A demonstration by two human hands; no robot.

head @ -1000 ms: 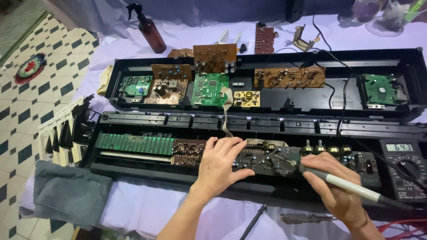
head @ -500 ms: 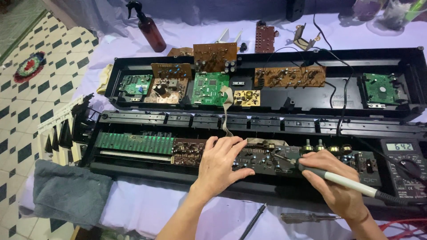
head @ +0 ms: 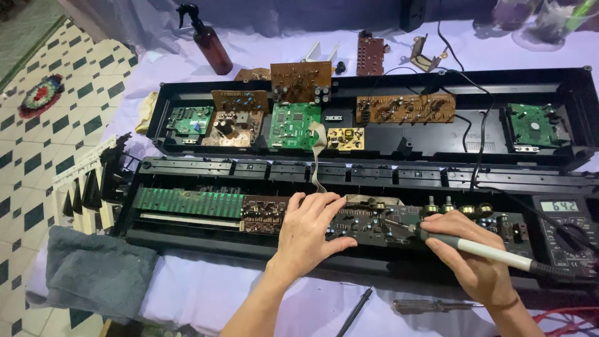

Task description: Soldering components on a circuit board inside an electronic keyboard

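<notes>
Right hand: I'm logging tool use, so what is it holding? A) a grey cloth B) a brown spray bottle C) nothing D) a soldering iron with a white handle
D: the right hand grips a white-handled soldering iron, its tip over the dark circuit board.

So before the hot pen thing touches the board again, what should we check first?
1. Soldering iron gripped firmly in the right hand: ok.
2. Left hand flat on the dark circuit board, steadying it: ok.
3. Left fingers apart from the iron's tip: ok, there is a gap.
4. Tip resting on the right spot: cannot tell, too small.
5. Grey ribbon cable away from the tip: ok.
6. Multimeter display lit: ok.
</notes>
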